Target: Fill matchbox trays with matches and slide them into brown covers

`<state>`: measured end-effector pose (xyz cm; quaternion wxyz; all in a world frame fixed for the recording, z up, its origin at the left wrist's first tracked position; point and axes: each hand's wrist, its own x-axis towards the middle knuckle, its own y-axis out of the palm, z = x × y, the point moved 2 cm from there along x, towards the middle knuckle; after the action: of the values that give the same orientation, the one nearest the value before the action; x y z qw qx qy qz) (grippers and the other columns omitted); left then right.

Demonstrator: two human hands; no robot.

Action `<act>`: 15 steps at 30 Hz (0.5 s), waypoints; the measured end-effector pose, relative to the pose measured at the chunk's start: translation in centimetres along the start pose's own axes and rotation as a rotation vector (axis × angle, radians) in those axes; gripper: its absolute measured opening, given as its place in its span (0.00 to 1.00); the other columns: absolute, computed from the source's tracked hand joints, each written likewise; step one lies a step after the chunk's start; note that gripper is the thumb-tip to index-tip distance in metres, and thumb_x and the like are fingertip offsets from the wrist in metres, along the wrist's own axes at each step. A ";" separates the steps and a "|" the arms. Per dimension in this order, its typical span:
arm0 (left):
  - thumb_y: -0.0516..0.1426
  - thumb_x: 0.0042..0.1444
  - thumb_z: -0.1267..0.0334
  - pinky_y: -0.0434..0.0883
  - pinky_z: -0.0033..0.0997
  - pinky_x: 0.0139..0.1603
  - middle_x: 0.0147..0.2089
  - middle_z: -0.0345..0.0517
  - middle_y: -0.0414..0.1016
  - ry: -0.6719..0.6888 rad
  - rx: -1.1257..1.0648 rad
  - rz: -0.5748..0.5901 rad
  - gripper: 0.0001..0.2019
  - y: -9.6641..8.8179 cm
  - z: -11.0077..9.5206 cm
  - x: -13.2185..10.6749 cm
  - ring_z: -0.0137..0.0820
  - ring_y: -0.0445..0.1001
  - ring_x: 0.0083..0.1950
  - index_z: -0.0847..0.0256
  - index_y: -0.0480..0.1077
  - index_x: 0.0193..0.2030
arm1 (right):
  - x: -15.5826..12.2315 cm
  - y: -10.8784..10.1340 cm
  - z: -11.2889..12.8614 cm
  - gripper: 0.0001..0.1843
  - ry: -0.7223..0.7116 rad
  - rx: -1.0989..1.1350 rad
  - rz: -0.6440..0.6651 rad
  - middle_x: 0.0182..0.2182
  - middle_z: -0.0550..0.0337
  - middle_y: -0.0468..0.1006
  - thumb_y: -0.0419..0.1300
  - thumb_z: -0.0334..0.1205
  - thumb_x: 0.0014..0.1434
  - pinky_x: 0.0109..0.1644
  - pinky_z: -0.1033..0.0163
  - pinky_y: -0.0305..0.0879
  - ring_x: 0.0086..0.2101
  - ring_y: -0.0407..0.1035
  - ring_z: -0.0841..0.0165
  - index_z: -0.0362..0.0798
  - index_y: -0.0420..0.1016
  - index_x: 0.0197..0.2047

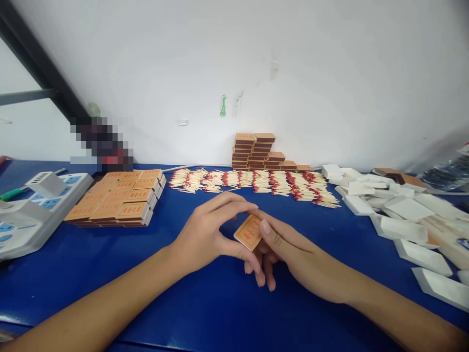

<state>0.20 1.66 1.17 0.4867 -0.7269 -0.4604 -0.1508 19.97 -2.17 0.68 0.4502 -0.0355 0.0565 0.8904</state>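
Observation:
A small orange matchbox (pixel 247 233) with red characters on top is held in my right hand (pixel 293 244). The right thumb presses its top face, and the other fingers curl beneath. A white tray edge shows at the box's left end. My left hand (pixel 205 232) arches around that end with thumb and fingers spread apart. Its forefinger reaches past the far side and its thumb past the near corner; whether they touch the box I cannot tell. Beyond the hands lies a long row of loose red-tipped matches (pixel 245 181) in bunches.
Matchboxes are stacked on the left (pixel 113 198), and another stack (pixel 252 151) stands against the wall. White empty trays (pixel 403 208) are heaped at right. A white power strip (pixel 51 210) lies on the far left of the blue table (pixel 205 303).

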 end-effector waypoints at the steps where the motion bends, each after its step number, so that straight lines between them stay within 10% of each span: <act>1: 0.78 0.44 0.50 0.83 0.38 0.52 0.55 0.54 0.78 0.004 0.003 0.006 0.38 0.1 0.1 -0.1 0.40 0.80 0.55 0.59 0.75 0.61 | -0.1 0.2 0.0 0.33 0.003 -0.012 0.004 0.35 0.57 0.81 0.46 0.66 0.76 0.32 0.62 0.75 0.31 0.76 0.66 0.52 0.64 0.70; 7: 0.77 0.43 0.46 0.82 0.37 0.52 0.54 0.53 0.77 -0.002 0.020 0.057 0.39 0.1 0.1 -0.1 0.39 0.79 0.52 0.60 0.76 0.61 | -0.2 0.2 -0.2 0.33 -0.007 -0.076 0.037 0.35 0.56 0.81 0.46 0.65 0.77 0.29 0.65 0.71 0.30 0.75 0.68 0.51 0.62 0.71; 15: 0.65 0.67 0.61 0.79 0.41 0.57 0.53 0.49 0.81 -0.124 0.117 0.116 0.20 -0.3 -0.3 0.0 0.38 0.81 0.53 0.57 0.73 0.64 | 0.6 -2.1 -0.4 0.37 -0.081 -0.209 -0.140 0.39 0.55 0.78 0.44 0.67 0.76 0.26 0.62 0.70 0.31 0.75 0.65 0.49 0.63 0.73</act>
<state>0.00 1.46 1.49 0.5071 -0.7305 -0.4546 -0.0499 21.31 -0.51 0.08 0.5072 -0.0498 -0.0573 0.8585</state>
